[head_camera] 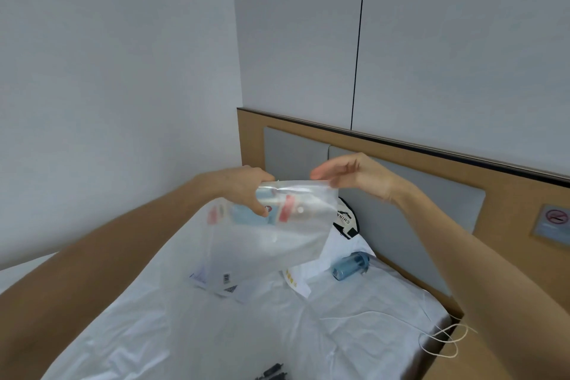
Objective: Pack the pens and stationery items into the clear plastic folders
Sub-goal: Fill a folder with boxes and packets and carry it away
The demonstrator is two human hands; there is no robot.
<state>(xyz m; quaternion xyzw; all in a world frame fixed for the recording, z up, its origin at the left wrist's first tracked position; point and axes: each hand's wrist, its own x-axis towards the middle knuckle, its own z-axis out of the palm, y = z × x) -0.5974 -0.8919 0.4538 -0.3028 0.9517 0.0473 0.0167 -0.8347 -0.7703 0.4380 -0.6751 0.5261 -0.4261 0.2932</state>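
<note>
Both arms are up over the bed (216,333), and the clear plastic folder (271,234) hangs in the air between them, well above the sheet. The left hand (246,188) pinches the folder's top edge at its 10 o'clock corner, fingers (257,208) curled tight over the plastic. The right hand (354,174) sits at the 2 o'clock corner; its fingers are stretched out narrow along the top edge, touching the rim, though whether they truly grip it is unclear. Inside the folder, blurred red, white and blue stationery items (277,210) gather near the top. Below, at 6 o'clock, white papers (216,282) lie on the sheet. At 4 o'clock a blue bottle (350,265) lies on its side near the headboard (509,194). A thin white cord (441,339) loops at the bed's edge.
</note>
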